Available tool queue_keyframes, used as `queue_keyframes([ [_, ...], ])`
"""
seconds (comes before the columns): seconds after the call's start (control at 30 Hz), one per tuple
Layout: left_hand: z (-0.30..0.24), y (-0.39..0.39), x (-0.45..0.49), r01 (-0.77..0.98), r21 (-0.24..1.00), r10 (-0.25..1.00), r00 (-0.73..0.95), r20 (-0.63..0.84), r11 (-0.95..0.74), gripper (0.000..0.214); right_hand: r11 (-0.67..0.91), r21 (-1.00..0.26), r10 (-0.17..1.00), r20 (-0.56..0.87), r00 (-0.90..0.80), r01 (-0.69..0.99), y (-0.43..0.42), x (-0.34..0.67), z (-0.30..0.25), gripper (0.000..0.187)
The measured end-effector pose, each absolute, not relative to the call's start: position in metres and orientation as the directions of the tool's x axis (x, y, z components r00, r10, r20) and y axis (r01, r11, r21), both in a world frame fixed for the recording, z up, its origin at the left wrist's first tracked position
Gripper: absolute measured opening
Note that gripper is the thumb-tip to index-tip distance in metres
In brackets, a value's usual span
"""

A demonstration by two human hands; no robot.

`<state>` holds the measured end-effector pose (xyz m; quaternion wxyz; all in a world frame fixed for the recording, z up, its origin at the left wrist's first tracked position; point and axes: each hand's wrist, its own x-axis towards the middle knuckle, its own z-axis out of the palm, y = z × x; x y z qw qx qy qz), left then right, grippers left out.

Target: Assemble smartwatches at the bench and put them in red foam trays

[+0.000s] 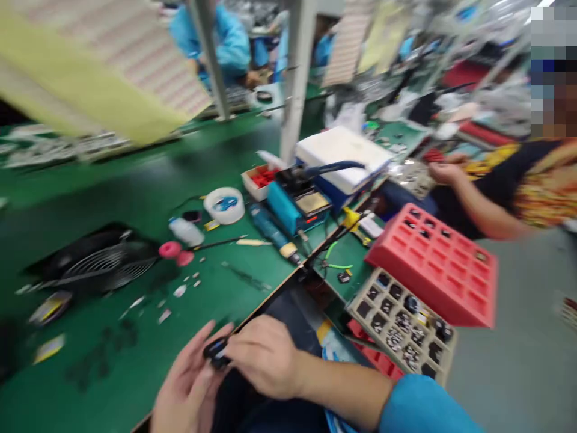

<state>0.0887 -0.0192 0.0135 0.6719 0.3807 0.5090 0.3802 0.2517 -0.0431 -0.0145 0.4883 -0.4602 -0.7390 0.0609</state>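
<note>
Both my hands meet low in the picture, over the near edge of the green bench [135,198]. My left hand [189,385] and my right hand [265,358] pinch the same small black part with a blue spot [216,352] between their fingertips. My right forearm comes in from the lower right in a blue sleeve [424,409]. The picture is blurred by motion.
On the bench lie a black fan with a wire grille [97,264], a roll of tape [224,204], a white bottle [187,230], a soldering station [300,201] and a white box [342,153]. A red tray [433,264] and a beige tray of small parts [401,325] stand at the right. A seated person's arm [469,198] reaches in beyond them.
</note>
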Motion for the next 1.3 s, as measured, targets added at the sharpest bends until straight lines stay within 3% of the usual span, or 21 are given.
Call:
queue_keyframes([
  [0.1,0.019,-0.026,0.094,-0.334,0.714,0.787,0.315,-0.53,0.615,0.059,0.642,-0.538,0.645,0.764,-0.005,0.546,-0.051,0.257,-0.004,0.022],
  [0.27,0.024,-0.026,0.094,-0.48,0.583,0.751,0.489,-0.443,0.656,0.049,0.656,-0.567,0.641,0.767,0.028,0.499,-0.056,0.257,0.006,0.026],
  [0.47,0.025,-0.027,0.087,-0.486,0.587,0.753,0.521,-0.401,0.648,0.047,0.649,-0.564,0.641,0.767,0.033,0.511,-0.057,0.252,0.009,0.023],
  [0.9,0.022,-0.028,0.084,-0.404,0.715,0.812,0.405,-0.42,0.571,0.047,0.615,-0.585,0.689,0.724,0.0,0.528,-0.056,0.251,0.005,0.025],
  [1.0,0.021,-0.029,0.083,-0.3,0.832,0.873,0.304,-0.38,0.467,0.041,0.608,-0.624,0.735,0.676,-0.052,0.491,-0.053,0.252,0.007,0.028],
  [1.1,0.022,-0.029,0.075,0.002,0.972,0.948,0.22,-0.231,0.236,0.027,0.574,-0.726,0.81,0.573,-0.128,0.379,-0.049,0.251,0.011,0.017],
  [1.2,0.031,-0.024,0.056,0.328,0.945,0.972,0.222,-0.074,-0.003,0.009,0.525,-0.799,0.851,0.488,-0.194,0.294,-0.044,0.248,0.013,0.017],
  [1.3,0.057,-0.008,0.025,0.488,0.861,0.987,0.134,0.087,-0.142,0.008,0.536,-0.801,0.844,0.497,-0.203,0.268,-0.033,0.243,0.012,0.017],
])
